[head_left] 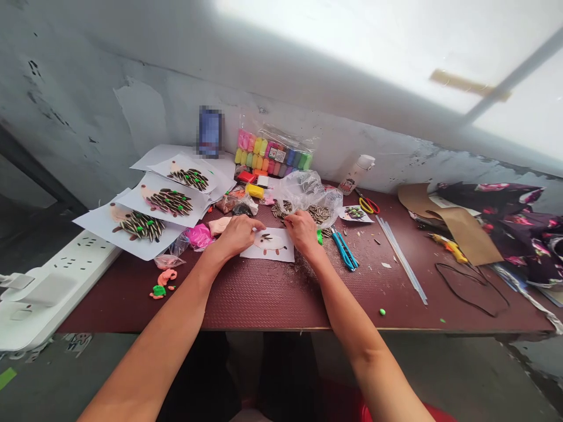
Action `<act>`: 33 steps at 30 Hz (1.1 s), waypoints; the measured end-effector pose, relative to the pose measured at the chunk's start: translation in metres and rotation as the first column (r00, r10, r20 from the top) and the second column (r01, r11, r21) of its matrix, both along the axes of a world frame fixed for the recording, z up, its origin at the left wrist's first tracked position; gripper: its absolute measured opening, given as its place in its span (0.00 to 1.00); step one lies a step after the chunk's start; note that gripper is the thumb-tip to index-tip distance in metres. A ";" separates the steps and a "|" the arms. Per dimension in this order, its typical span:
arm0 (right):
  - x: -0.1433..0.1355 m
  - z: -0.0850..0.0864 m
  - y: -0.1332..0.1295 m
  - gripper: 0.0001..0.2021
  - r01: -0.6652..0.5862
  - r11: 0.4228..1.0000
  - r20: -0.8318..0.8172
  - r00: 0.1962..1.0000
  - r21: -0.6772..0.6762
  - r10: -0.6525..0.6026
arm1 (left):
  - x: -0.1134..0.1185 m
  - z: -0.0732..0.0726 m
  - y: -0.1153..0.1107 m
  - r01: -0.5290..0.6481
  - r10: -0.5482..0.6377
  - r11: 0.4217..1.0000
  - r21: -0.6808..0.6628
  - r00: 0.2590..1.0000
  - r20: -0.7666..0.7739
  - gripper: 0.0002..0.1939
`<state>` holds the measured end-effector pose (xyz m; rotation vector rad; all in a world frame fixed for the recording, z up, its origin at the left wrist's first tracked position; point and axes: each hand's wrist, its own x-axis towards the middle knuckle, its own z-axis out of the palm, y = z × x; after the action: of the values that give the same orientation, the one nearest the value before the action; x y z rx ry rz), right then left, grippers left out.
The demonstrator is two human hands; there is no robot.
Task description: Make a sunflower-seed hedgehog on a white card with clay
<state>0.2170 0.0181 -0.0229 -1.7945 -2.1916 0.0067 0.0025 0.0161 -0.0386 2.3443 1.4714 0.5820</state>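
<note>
A small white card (281,255) lies near the middle of the table, bearing a pale clay shape (273,242) with brown spots and a few dark seeds. My left hand (240,234) touches the card's left side, its index finger stretched toward the shape; whether it holds anything is unclear. Just behind the card's right corner, my right hand (301,231) has its fingers pinched together at the edge of the striped sunflower seeds (319,213). What lies between those fingertips is too small to make out. The seeds rest in and around a clear plastic bag (303,186).
Papers with seed-covered hedgehog shapes (166,202) lie left. Coloured clay packs (272,153) stand against the wall. A blue cutter (344,249), scissors (368,205), a bottle (356,174), clear sticks (402,261) and a yellow glue gun (449,248) are right; a power strip (83,266) is left.
</note>
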 end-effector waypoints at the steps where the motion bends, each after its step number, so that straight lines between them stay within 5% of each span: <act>1: -0.002 -0.001 0.004 0.10 -0.015 1.000 0.017 1.000 0.009 0.015 | 0.000 0.000 0.000 0.002 -0.002 1.000 0.001 1.000 0.006 0.23; 13: -0.009 -0.003 0.014 0.08 -0.044 0.999 0.018 0.999 -0.004 0.044 | 0.002 0.005 -0.003 0.013 -0.013 1.000 0.018 1.000 0.012 0.15; 25: -0.004 0.007 -0.009 0.10 -0.229 0.963 -0.307 0.935 -0.143 0.177 | 0.002 0.005 -0.002 0.013 -0.012 1.000 0.025 1.000 -0.022 0.12; 33: -0.010 0.005 -0.013 0.05 -0.189 0.972 -0.360 0.924 -0.140 0.128 | 0.003 0.006 -0.002 0.017 -0.016 0.999 0.044 0.999 -0.034 0.12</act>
<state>0.2072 0.0056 -0.0180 -1.5462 -2.1169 0.5264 0.0058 0.0137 -0.0326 2.4089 1.4671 0.5786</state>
